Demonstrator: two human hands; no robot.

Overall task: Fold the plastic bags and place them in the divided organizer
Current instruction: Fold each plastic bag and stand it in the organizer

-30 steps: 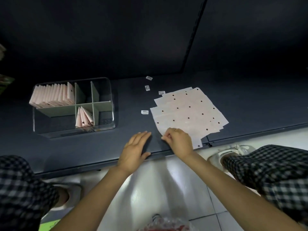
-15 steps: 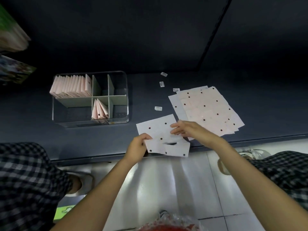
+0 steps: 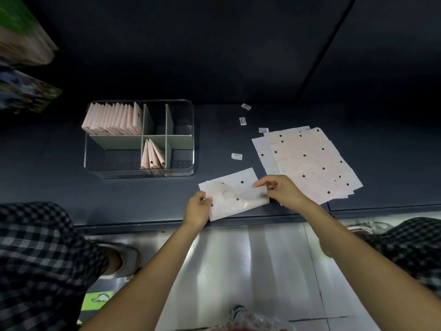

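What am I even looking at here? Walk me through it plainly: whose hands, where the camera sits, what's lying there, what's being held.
No machine here: a person works bare-handed, and the camera is worn on the head, looking down. The left hand and right hand each pinch one end of a dotted plastic bag, which is partly folded over on the dark surface. To the right lies a stack of flat bags. To the left stands a clear divided organizer with folded bags already in two compartments. A few small labels lie scattered between.

Organizer (image 3: 139, 173) left, bag stack (image 3: 310, 163) right, held bag (image 3: 235, 194) btwn, nearer edge
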